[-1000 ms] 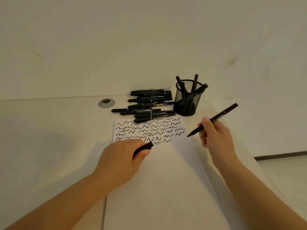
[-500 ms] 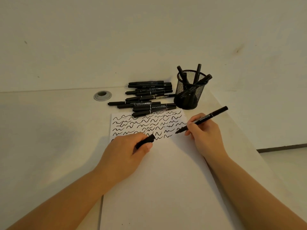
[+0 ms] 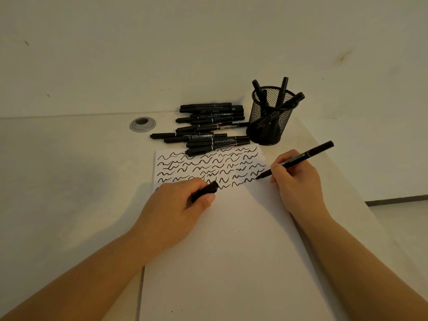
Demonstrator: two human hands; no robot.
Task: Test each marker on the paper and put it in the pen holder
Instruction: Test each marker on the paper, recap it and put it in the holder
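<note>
My right hand (image 3: 296, 181) grips an uncapped black marker (image 3: 308, 155), its tip touching the white paper (image 3: 227, 239) at the right end of the lowest row of black squiggles. My left hand (image 3: 176, 209) rests on the paper and holds the marker's black cap (image 3: 206, 191) between thumb and fingers. Several capped black markers (image 3: 208, 128) lie in a pile just beyond the paper. To their right stands a black mesh pen holder (image 3: 269, 119) with several markers upright in it.
A round metal cable grommet (image 3: 142, 123) sits in the desk left of the marker pile. The desk's right edge (image 3: 361, 200) runs close beside my right hand, with floor beyond. A pale wall rises behind the desk.
My right hand came down and left from mid-air until the marker tip met the paper. The left hand with the cap stayed put.
</note>
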